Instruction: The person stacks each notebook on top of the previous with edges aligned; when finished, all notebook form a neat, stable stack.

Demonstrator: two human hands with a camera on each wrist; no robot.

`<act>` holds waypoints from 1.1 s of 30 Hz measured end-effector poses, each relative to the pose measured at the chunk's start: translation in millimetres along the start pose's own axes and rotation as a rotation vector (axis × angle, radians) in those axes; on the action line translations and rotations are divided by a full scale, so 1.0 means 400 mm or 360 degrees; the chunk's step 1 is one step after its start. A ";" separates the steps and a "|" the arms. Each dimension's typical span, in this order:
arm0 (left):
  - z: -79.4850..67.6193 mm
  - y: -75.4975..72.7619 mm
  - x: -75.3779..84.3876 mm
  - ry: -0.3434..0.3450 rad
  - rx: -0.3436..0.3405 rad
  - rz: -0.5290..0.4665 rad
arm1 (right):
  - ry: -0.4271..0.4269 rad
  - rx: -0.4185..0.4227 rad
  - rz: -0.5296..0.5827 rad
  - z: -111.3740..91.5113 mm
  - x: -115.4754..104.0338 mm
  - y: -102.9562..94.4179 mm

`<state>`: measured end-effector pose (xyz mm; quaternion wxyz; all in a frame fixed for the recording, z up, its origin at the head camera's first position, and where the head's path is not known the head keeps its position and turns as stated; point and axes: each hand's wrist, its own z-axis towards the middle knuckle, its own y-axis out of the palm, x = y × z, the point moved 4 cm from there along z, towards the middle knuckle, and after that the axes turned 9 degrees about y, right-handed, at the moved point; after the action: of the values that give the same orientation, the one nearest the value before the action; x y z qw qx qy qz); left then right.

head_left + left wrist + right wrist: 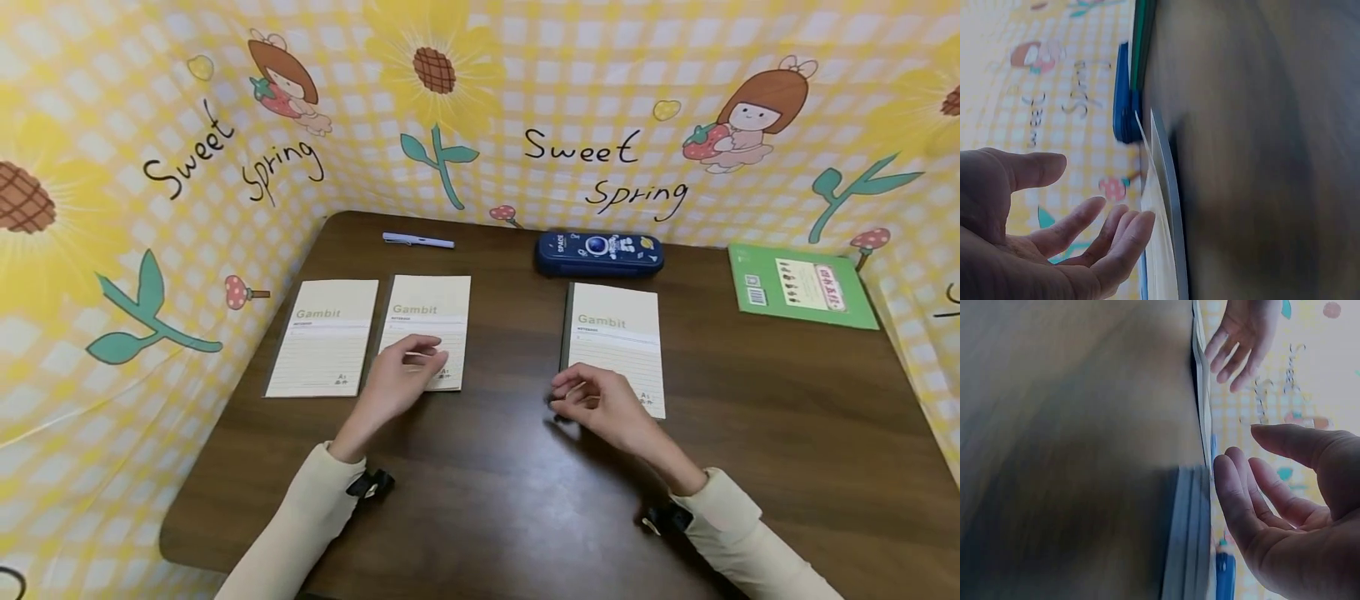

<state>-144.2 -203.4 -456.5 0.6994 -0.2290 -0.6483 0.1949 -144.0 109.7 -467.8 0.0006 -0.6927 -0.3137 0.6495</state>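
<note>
As the head view shows, the left hand (397, 375) hovers over the middle notebook (438, 323), the right hand (611, 404) over a notebook stack (618, 337), pencil case (600, 258) clear behind. The left wrist view shows loosely curved, empty fingers (1125, 247), seemingly positioning; gripping would need a pinch. The right wrist view shows likewise.

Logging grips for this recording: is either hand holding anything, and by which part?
Nothing is held: the left hand and right hand are both empty.
</note>
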 end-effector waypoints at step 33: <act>-0.109 -0.119 -0.066 -0.0273 0.0145 0.0144 | 0.0409 -0.0316 0.0550 0.156 -0.047 0.232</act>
<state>-104.1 -260.4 -453.1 0.6415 -0.2086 -0.6853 0.2743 -159.1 1.6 -498.7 -0.1387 -0.8098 -0.2501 0.5123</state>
